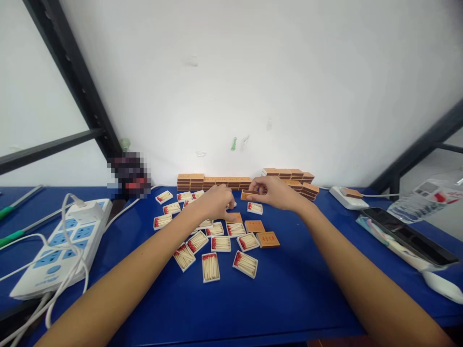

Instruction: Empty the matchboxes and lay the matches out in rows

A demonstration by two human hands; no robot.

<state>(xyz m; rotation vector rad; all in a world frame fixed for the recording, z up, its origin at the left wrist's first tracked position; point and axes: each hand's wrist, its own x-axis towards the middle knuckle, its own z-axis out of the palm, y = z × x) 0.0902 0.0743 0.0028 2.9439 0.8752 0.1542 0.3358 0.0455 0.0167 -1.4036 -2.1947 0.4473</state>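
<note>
My right hand [271,190] is closed on an orange matchbox cover [247,195], pinched at its right end and lifted a little above the blue table. My left hand [217,202] hovers over the middle of the spread, fingers curved and thumb apart. Beneath its thumb lies another orange matchbox cover [233,218]; touching cannot be made out. Several open white trays of red-tipped matches surround it, including a tray [211,267] at the front and a tray [255,208] below my right hand. My left forearm hides part of the spread.
Stacked matchboxes [224,183] line the wall, with more stacks [289,174] at right. Two orange boxes [268,239] lie near the trays. A power strip [65,246] with cables is on the left. A phone [408,236] and white adapter [347,198] are on the right.
</note>
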